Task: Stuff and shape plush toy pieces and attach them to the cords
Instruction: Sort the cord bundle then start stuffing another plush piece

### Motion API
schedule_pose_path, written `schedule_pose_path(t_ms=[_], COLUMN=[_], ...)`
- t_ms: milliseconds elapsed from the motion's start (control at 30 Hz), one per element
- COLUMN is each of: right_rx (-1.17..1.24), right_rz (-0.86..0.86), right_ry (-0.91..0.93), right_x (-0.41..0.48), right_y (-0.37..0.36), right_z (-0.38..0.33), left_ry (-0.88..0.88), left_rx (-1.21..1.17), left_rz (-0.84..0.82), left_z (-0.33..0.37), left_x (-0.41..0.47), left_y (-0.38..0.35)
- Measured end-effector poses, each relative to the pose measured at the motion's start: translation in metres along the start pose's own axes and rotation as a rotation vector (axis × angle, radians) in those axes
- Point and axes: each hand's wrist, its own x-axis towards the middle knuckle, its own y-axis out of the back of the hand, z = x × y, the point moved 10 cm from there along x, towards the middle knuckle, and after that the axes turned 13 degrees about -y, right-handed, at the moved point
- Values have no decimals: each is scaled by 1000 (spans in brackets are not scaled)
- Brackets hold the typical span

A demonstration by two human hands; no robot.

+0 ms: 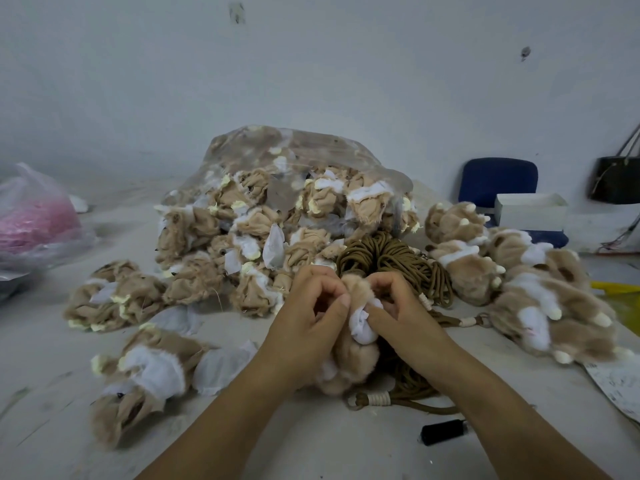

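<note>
A tan and white plush piece (pixel 349 358) is held upright between both hands just above the table. My left hand (pixel 308 317) grips its left side with curled fingers. My right hand (pixel 391 306) pinches the white fabric at its top. Behind the hands lies a bundle of brown cords (pixel 391 258); further cords with white wrapped ends (pixel 377 398) trail under my right wrist. An open clear bag (pixel 294 161) spills several inside-out tan pieces (pixel 242 237) behind. Fluffy tan and white pieces (pixel 512 271) are piled at the right.
Loose unturned pieces (pixel 138 368) lie at the left front. A small black cylinder (pixel 443 432) lies near my right forearm. A pink-filled plastic bag (pixel 34 220) sits far left. A blue chair (pixel 498 181), white box (pixel 530 211) and yellow item (pixel 620 289) are at the right.
</note>
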Motion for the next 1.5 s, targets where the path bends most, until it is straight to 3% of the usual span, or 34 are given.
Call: schedule_pose_path(t_ms=[167,333,467,600,733,800,967,1100,1233,1400,1500], right_rx=[-119,-199,-258,-165,-110,-103,112,305,158,-9,-6], right_rz=[-40,177,307,281,236,204,-27,-154,-92,189,181], right_ry=[-18,-21,-15,-26,-55,-64,-140,-159,-130,-120,-103], right_x=[-1,-3,-5,-2,-1,-1,0,-2,-4,-2,-2], right_y=[-7,8,11,19,20,16,-4,-8,-4,14,13], right_z=[-1,-3,0,2,1,1,10,9,3,3,2], left_ry=[-37,-231,-271,-151,156,177,257,247,215,201,276], left_rx=[33,239,293,171,-68,-58,-16,42,57,-68,-61], left_rz=[-17,-66,-75,-16,-171,-195,4,74,87,7,-44], left_z=[4,18,16,-1,-33,-38,-46,-45,-41,-32,-40], left_x=[-2,-3,-4,-4,-14,-16,-15,-15,-17,-14,-17], left_y=[-3,-13,-17,-12,-26,-27,-7,5,4,-12,-16])
